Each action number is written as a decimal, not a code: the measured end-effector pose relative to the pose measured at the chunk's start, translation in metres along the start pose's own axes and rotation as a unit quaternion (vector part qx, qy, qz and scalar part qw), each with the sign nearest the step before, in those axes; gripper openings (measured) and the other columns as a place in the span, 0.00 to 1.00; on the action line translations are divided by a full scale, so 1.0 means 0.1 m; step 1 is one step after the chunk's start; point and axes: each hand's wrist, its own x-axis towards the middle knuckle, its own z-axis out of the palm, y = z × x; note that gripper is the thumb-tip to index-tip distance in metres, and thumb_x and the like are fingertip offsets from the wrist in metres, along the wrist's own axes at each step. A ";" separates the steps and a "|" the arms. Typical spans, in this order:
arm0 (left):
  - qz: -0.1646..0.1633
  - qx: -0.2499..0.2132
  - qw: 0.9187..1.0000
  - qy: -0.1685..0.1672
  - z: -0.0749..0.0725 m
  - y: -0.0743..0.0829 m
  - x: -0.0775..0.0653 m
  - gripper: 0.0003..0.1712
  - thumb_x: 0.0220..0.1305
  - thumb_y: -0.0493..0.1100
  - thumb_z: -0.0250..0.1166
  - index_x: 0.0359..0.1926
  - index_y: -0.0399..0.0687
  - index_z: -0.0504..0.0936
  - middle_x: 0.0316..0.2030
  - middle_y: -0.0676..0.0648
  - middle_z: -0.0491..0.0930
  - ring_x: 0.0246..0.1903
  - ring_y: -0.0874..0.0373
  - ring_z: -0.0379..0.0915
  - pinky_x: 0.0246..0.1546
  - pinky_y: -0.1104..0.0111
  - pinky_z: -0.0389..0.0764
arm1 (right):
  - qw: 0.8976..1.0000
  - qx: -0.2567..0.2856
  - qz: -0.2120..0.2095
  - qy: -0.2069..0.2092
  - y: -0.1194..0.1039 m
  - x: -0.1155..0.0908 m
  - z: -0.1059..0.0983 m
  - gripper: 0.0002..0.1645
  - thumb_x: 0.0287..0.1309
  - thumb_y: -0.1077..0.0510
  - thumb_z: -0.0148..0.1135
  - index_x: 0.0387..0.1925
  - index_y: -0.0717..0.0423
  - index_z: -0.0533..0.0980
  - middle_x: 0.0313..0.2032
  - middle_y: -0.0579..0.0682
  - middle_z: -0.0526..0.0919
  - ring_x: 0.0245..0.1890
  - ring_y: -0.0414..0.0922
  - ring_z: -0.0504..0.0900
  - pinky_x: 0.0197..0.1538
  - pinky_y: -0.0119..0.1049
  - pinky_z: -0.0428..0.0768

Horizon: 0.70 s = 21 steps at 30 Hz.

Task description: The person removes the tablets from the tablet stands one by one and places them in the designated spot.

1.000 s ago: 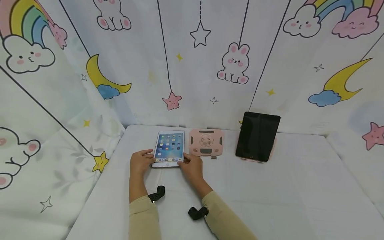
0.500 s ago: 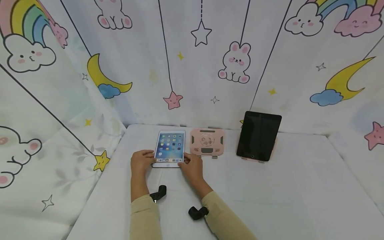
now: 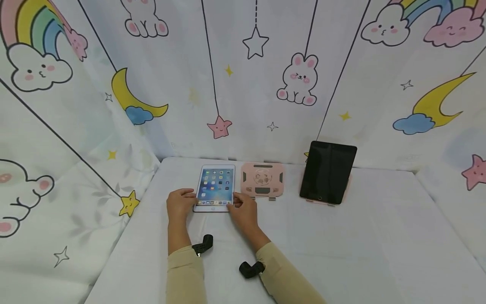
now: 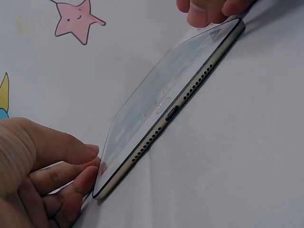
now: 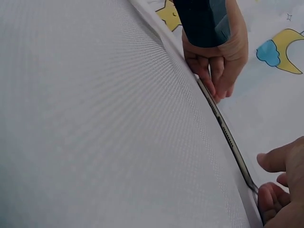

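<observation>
A white-framed tablet (image 3: 215, 185) lies on the table with its screen lit, showing app icons. My left hand (image 3: 181, 203) is at its lower left edge; in the left wrist view the thumb and curled fingers (image 4: 71, 190) meet that edge. At the lower right corner, my right hand (image 3: 244, 210) has its fingers curled against the side. The right wrist view shows the right thumb (image 5: 271, 160) raised above the corner, and the tablet's thin bottom edge (image 5: 228, 133). Undersides of the fingers are partly hidden.
Right of the lit tablet lies a pink tablet case (image 3: 262, 180) with a round cartoon print. Farther right, a dark-screened tablet (image 3: 328, 172) leans tilted on a pink case. White cloth covers the table (image 3: 341, 249); a printed curtain (image 3: 262, 84) hangs behind.
The hands keep their places at the tablet's edges. My left forearm has shifted slightly right, and the whole head view has drifted a little.
</observation>
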 end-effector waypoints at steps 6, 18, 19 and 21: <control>0.063 -0.039 0.995 0.064 0.09 0.08 0.01 0.22 0.61 0.38 0.71 0.57 0.40 0.84 0.54 0.39 0.86 0.58 0.43 0.80 0.64 0.50 0.77 | 0.994 0.111 -0.017 0.003 0.01 0.03 -0.04 0.24 0.54 0.66 0.74 0.55 0.61 0.83 0.44 0.53 0.89 0.40 0.44 0.85 0.45 0.29 0.84; 0.278 -0.235 0.930 0.049 0.31 0.68 -0.31 0.22 0.64 0.32 0.68 0.59 0.41 0.83 0.57 0.41 0.83 0.58 0.48 0.79 0.53 0.73 0.80 | 0.967 0.223 -0.113 0.053 -0.17 0.18 -0.48 0.15 0.62 0.64 0.70 0.50 0.63 0.84 0.37 0.57 0.84 0.36 0.41 0.81 0.41 0.24 0.81; 0.293 -0.246 0.923 0.044 0.33 0.74 -0.34 0.22 0.64 0.31 0.68 0.59 0.39 0.82 0.57 0.39 0.83 0.58 0.46 0.78 0.54 0.73 0.80 | 0.966 0.222 -0.120 0.058 -0.19 0.20 -0.54 0.15 0.62 0.64 0.69 0.50 0.64 0.83 0.37 0.57 0.84 0.36 0.41 0.81 0.41 0.24 0.82; 0.322 -0.261 0.909 0.038 0.38 0.84 -0.41 0.23 0.63 0.28 0.67 0.60 0.36 0.81 0.57 0.38 0.83 0.58 0.45 0.78 0.55 0.69 0.81 | 0.964 0.216 -0.138 0.071 -0.21 0.25 -0.67 0.16 0.63 0.63 0.69 0.50 0.66 0.83 0.37 0.58 0.83 0.36 0.41 0.81 0.41 0.23 0.81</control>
